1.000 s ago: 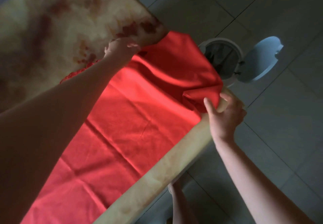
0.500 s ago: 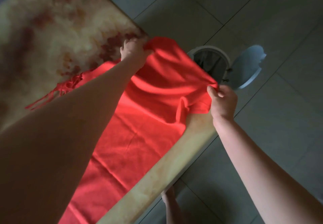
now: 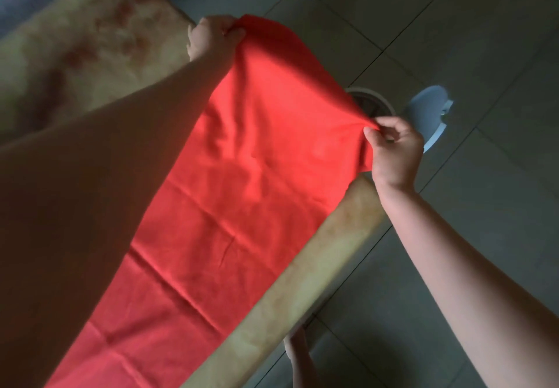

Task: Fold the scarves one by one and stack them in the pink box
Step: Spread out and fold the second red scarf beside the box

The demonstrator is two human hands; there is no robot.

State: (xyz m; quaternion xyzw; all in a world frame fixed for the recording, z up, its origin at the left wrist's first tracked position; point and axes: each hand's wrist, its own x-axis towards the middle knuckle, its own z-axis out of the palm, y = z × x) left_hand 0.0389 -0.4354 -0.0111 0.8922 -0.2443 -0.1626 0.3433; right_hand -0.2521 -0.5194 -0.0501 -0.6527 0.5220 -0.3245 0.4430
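A single head-worn camera (a wide-angle one) looks steeply down and forward over the table [image 3: 75, 55], rolled so the table's near edge runs diagonally. The left forearm [image 3: 90, 206] looms very close to the lens; the scarf [image 3: 242, 191] fills the centre, and floor tiles [image 3: 469, 24] lie beyond, at right.

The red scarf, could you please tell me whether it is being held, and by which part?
Both hands hold the red scarf by its far edge: the left hand grips one end of that edge, the right hand pinches the other.
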